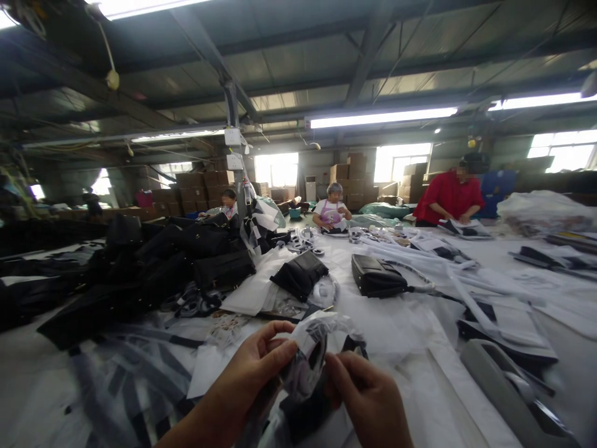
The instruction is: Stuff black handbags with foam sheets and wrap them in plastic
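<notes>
Close in front of me, my left hand (254, 367) is closed around a coiled bag strap (302, 379) in white and clear wrapping. The fingers of my right hand (368, 395) pinch the coil's right side; exactly what lies between those fingertips is hidden. Some dark material hangs below the coil, partly covered by my hands. Just beyond them, a black handbag (301, 275) lies tilted on the table. Another black handbag (379, 275) sits to its right, with a wrapped handle trailing from it.
Black bags (172, 255) are heaped at the left. Wrapped straps (135, 373) lie at the near left. A grey handheld device (501, 386) lies near right. White wrapping sheets (401, 336) cover the table. Across it work a person in red (450, 196) and one in a purple apron (331, 214).
</notes>
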`<state>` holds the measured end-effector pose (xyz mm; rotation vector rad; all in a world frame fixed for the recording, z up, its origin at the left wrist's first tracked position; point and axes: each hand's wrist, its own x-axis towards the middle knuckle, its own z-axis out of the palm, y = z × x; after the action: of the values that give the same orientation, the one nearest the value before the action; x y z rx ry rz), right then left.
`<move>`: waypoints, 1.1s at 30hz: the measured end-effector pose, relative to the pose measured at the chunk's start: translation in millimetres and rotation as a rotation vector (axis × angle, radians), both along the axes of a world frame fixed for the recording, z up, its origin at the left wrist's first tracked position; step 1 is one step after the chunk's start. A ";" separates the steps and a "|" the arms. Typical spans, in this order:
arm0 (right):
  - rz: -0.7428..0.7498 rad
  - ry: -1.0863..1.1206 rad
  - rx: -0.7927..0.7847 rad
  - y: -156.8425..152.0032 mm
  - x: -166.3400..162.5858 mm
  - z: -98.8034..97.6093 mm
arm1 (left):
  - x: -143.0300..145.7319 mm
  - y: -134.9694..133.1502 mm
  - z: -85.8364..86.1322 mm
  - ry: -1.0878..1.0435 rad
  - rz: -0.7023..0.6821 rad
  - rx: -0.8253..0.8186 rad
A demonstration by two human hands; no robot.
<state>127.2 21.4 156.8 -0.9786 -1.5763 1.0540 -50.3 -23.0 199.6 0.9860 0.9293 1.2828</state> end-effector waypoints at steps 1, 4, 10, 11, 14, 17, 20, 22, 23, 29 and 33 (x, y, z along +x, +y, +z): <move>-0.009 0.019 0.039 -4.4 0.0 1.8 | -0.1 -0.2 0.9 0.006 0.009 -0.010; -0.010 0.075 0.158 -13.0 -6.8 4.7 | -0.1 -1.3 4.4 0.041 0.018 -0.024; 0.083 -0.077 0.534 -6.7 -6.1 -0.8 | -3.4 -6.6 14.5 0.145 0.035 -0.048; 0.029 -0.106 0.577 -2.6 -0.3 -2.1 | -4.4 -7.5 16.0 0.184 0.032 -0.051; -0.228 -0.201 0.714 15.8 19.8 -4.5 | -8.2 -8.0 20.6 0.393 0.070 -0.040; -0.192 -0.345 0.817 39.4 31.1 -1.8 | -11.6 -4.8 28.6 0.704 0.103 0.028; 0.021 -0.403 0.868 59.8 30.9 6.0 | -11.7 0.0 40.8 0.829 0.001 0.123; 0.081 -0.379 0.870 67.7 28.7 11.4 | -10.0 2.6 47.5 0.759 -0.113 0.126; 0.095 -0.366 0.857 69.6 28.2 13.4 | -9.0 3.7 49.4 0.704 -0.160 0.107; 0.190 -0.299 0.732 58.4 36.2 14.3 | -4.6 9.3 42.8 0.580 -0.156 0.058; 0.257 -0.304 0.689 50.8 37.1 21.0 | 2.6 9.9 43.1 0.670 -0.163 0.171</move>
<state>164.2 72.2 177.9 -0.4774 -2.1538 0.4552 -47.7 -13.1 242.7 1.6456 1.2200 0.9070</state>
